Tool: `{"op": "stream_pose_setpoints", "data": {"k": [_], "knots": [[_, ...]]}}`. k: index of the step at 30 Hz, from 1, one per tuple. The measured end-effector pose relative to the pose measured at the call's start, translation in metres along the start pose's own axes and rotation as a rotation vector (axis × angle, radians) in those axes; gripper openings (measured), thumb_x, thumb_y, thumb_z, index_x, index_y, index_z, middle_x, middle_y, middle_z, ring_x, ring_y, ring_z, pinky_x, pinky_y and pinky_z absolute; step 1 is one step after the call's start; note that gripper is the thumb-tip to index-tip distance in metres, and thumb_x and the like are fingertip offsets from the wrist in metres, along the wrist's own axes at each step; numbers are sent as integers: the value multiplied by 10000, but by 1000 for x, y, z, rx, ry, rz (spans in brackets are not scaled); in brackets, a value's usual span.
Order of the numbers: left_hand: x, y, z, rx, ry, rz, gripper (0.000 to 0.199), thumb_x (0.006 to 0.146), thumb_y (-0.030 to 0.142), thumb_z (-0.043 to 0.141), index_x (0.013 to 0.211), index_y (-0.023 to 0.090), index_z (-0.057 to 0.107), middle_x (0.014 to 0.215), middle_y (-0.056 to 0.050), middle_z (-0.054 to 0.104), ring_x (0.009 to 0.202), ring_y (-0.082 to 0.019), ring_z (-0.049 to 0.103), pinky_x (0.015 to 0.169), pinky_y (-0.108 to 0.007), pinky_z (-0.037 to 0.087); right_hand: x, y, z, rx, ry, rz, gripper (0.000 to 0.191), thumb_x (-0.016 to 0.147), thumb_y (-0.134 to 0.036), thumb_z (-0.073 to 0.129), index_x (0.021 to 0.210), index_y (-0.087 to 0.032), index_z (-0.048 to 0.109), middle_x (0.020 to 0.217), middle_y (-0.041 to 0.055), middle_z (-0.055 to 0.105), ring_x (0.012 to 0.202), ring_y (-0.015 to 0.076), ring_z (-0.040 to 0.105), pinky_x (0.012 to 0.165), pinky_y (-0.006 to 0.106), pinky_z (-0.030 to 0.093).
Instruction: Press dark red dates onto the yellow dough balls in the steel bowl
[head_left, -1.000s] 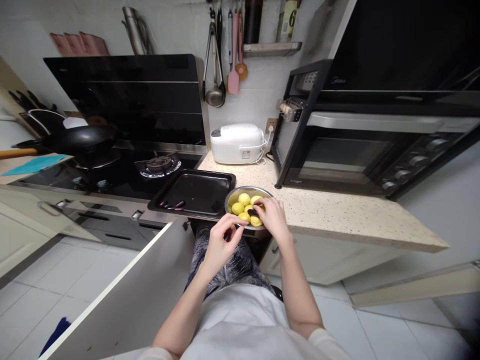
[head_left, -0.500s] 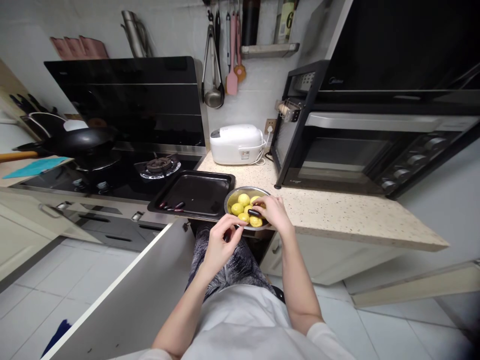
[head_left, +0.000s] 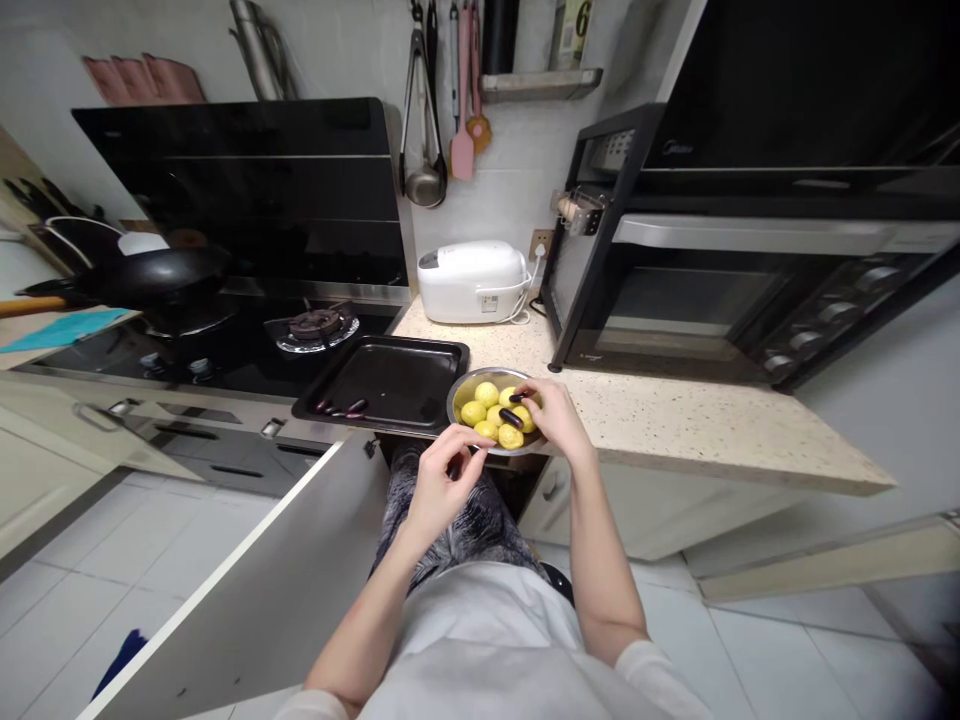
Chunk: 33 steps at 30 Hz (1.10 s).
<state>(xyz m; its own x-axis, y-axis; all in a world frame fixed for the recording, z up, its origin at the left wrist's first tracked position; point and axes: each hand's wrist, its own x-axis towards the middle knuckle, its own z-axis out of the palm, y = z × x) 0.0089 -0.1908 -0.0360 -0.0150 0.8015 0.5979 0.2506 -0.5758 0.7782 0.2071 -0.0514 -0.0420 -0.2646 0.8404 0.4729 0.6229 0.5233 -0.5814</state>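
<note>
A steel bowl (head_left: pixel 453 402) of round yellow fruits (head_left: pixel 486 394) stands at the counter's front edge. Among the fruits lies a dark oblong piece (head_left: pixel 511 419), glossy and nearly black. My right hand (head_left: pixel 556 418) is over the bowl's right side, its fingertips closed on a small dark piece (head_left: pixel 518 398), possibly of the same kind. At the near rim, my left hand (head_left: pixel 445 472) has thumb and forefinger pinched together; whether they hold a small piece or the rim is unclear. Several dark purple oblong pieces (head_left: pixel 355 407) rest in the front left of a black baking tray (head_left: pixel 409 375).
Left of the tray is a gas hob (head_left: pixel 315 325) with a wok (head_left: pixel 169 275). A white rice cooker (head_left: pixel 474 283) stands behind the bowl, and an oven (head_left: pixel 690 300) to the right. An open cupboard door (head_left: pixel 247 590) juts out at my left.
My right hand has shifted back from the oblong piece, which now lies uncovered on the fruits, and pinches a dark piece farther back. The left hand keeps its pinch. The view has tilted slightly.
</note>
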Motion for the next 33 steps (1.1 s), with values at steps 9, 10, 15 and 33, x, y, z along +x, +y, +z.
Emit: {"op": "stream_pose_setpoints", "data": {"k": [9,10,15,33], "knots": [[1,0,1,-7,6,-31,139,989,247,636,984,177,755,964,-61,669,641,-101,496,592,-230,389,-3,3,2,-9,-22,-40,275,841,-55,547,926,-230,740,1039,61,760,981,243,696,976,415,504],[1,0,0,-12,10,-42,137,989,254,638,983,176,751,946,-55,663,638,-100,492,592,-229,384,-4,3,2,-9,-22,-38,270,843,-60,550,928,-233,739,1047,59,760,989,244,693,983,419,499],[1,-3,-1,-29,22,-75,131,985,264,645,984,174,739,897,-32,642,647,-103,489,614,-231,380,-9,-2,0,-36,11,-39,251,865,-99,549,967,-237,732,1070,65,749,1035,260,665,996,454,481],[0,-15,2,-91,88,-174,216,957,163,545,1086,198,714,934,-36,631,653,-105,482,596,-224,373,-46,-33,6,-288,131,66,120,848,-179,711,810,-230,610,931,61,666,972,279,586,826,383,466]]}}
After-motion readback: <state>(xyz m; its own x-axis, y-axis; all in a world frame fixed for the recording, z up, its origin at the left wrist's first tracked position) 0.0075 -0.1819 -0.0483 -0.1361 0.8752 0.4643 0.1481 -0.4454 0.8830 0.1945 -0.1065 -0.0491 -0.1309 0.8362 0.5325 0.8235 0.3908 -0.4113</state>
